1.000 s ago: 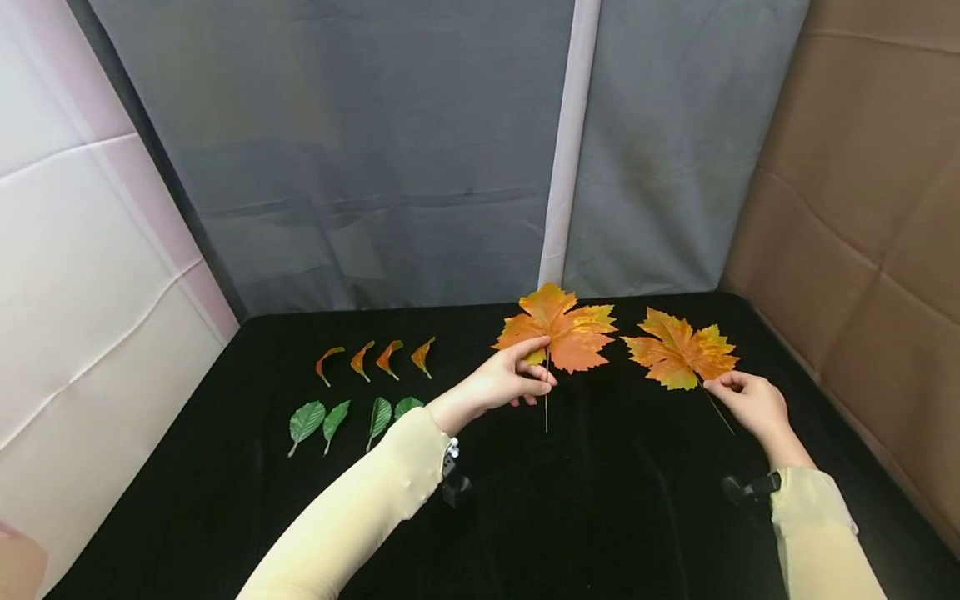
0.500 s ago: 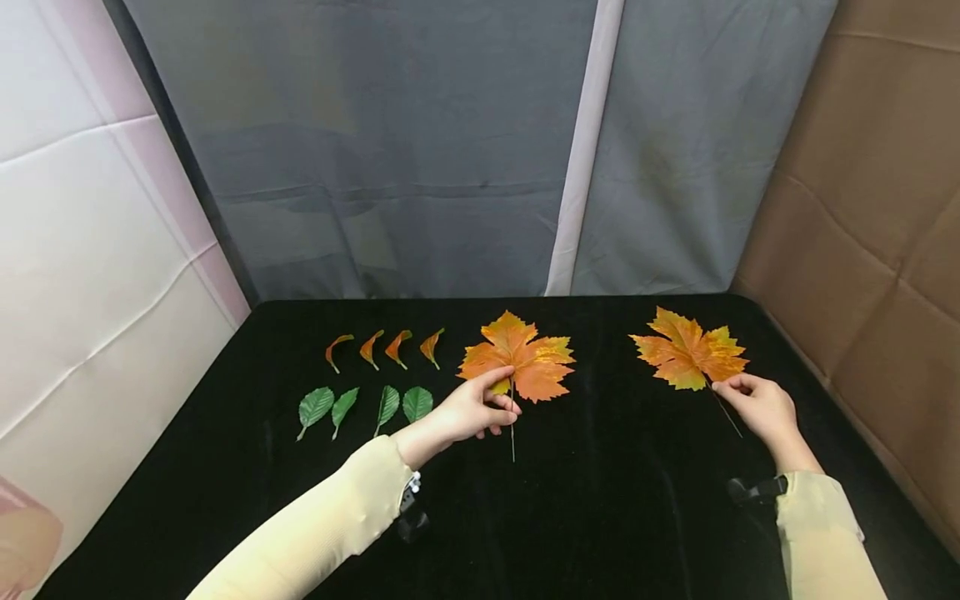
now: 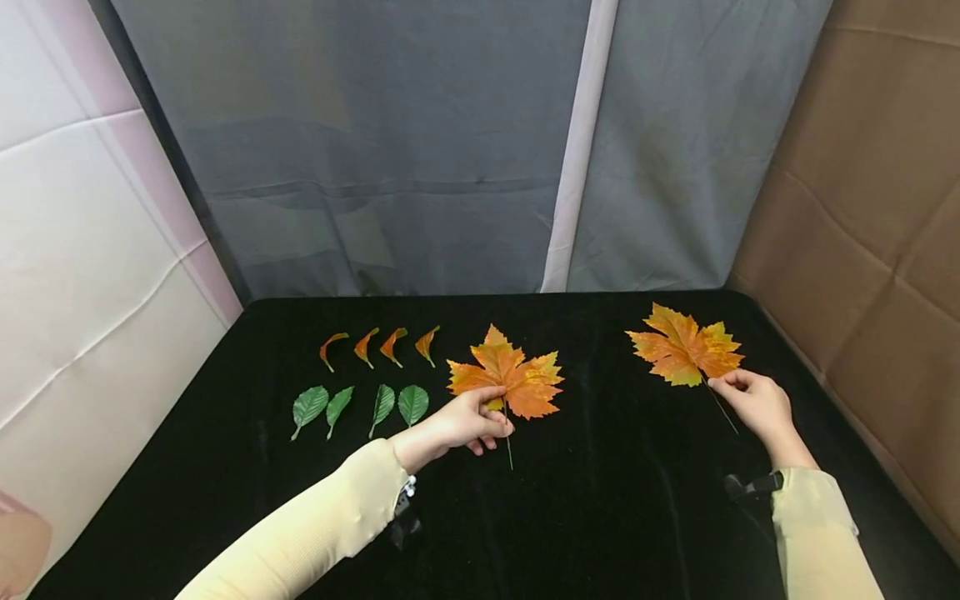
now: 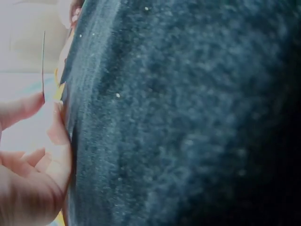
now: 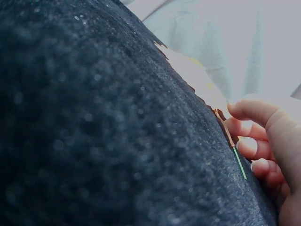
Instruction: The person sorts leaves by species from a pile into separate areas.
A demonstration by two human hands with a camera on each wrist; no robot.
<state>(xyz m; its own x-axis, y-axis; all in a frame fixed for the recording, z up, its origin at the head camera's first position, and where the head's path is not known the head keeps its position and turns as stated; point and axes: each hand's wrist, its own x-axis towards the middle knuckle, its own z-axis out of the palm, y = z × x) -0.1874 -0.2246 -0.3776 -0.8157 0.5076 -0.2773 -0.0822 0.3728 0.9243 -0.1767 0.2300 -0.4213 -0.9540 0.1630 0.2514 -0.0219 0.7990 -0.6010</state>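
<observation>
My left hand (image 3: 463,423) holds an orange-yellow artificial maple leaf (image 3: 531,392) by its thin stem, thumb at the stem and index finger over the leaf's base. In the left wrist view the stem (image 4: 43,66) stands out beyond the thumb, and most of the leaf is hidden. On the right of the table, my right hand (image 3: 757,410) pinches a second maple leaf (image 3: 678,346) at the top of its stem. That leaf lies low against the cloth in the right wrist view, its green stem end (image 5: 240,164) running below the fingers.
Left of my left hand, several small curled orange leaves (image 3: 392,346) lie in a row on the black cloth table (image 3: 600,517). Several green leaves (image 3: 309,406) form a row in front of them. Grey curtain (image 3: 375,150) hangs behind, brown cloth (image 3: 885,167) at the right.
My left hand has carried its maple leaf leftward and toward me, down near the orange and green leaves. The right hand and its leaf stay about where they were. The view shifted slightly.
</observation>
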